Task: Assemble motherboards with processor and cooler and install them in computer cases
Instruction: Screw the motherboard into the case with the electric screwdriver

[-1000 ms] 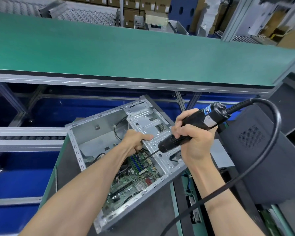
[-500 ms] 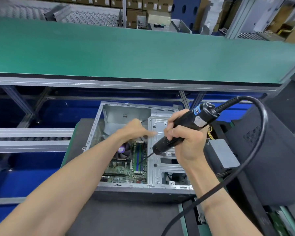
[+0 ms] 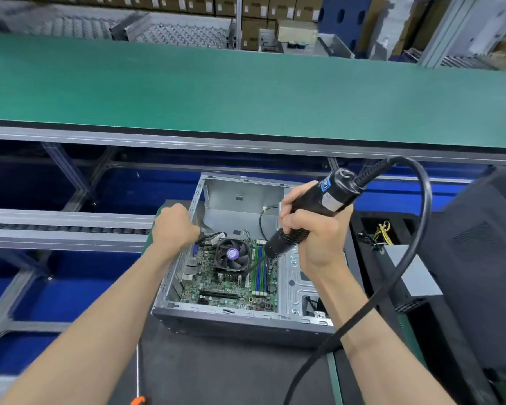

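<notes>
Seen from the head camera, an open computer case (image 3: 240,200) is lying on its side on a dark mat (image 3: 216,372), its opening facing up and its near edge running across the view. A green motherboard (image 3: 231,287) is sitting flat inside the case, with a black cooler (image 3: 231,254) carrying a purple-centred fan on top of it and blue memory slots (image 3: 260,271) just to its right. The left hand (image 3: 174,229) is resting at the case's left wall near the upper corner, its fingers curling over the rim; whether they are pinching the dark cables beside the cooler cannot be told. The right hand (image 3: 316,238) is wrapping all its fingers tightly round a black electric screwdriver (image 3: 310,211), which is tilting down and to the left so that its thin bit is pointing at the board between the cooler and the memory slots. A thick black cable (image 3: 415,229) is looping from the tool's top end and falling past the right forearm. A green conveyor belt (image 3: 246,92) is stretching across behind the case, and a grey power supply (image 3: 412,273) is lying to the right of the case.
</notes>
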The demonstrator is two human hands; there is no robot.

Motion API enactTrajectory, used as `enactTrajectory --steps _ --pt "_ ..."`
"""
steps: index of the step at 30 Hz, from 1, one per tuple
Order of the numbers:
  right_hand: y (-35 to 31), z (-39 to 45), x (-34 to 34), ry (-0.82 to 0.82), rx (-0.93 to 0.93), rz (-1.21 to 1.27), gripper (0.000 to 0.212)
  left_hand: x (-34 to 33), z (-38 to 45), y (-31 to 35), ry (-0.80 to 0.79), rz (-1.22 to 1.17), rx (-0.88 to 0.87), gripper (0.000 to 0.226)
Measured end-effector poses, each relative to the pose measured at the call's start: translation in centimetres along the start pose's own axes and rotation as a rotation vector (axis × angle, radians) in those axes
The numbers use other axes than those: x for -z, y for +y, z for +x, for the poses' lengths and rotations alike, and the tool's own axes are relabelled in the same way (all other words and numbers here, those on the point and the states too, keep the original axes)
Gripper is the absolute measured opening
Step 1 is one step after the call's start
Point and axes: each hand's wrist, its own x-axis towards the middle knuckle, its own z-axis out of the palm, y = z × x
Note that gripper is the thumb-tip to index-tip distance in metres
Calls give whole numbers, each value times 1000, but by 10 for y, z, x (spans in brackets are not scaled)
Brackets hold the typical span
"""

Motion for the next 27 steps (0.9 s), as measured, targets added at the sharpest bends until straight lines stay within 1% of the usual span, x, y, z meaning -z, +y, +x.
enactTrajectory --steps 1,3,6,8,11,17,19,22,27 --pt "0 0 1 5 -2 -6 21 -1 3 -3 -14 -22 -12 2" --pt "0 0 2 20 4 -11 24 -2 9 -10 -30 -55 -48 7" --pt "-2 2 3 31 20 -20 25 -2 11 -15 -35 -99 -123 5" --pt "-3 4 2 36 14 -19 24 -2 15 -13 -58 -104 -170 9" --pt "-5 7 3 42 22 -32 24 0 26 -4 -112 -56 -244 15" --pt "-11 14 12 79 40 -52 23 7 46 19 -216 -25 -458 10" --pt "-12 16 16 90 45 -66 24 8 53 22 -248 -34 -515 15" --pt "-11 20 20 98 45 -76 27 10 59 26 -290 -34 -560 31" --pt "-6 24 20 80 35 -82 24 5 66 47 -397 13 -630 27"
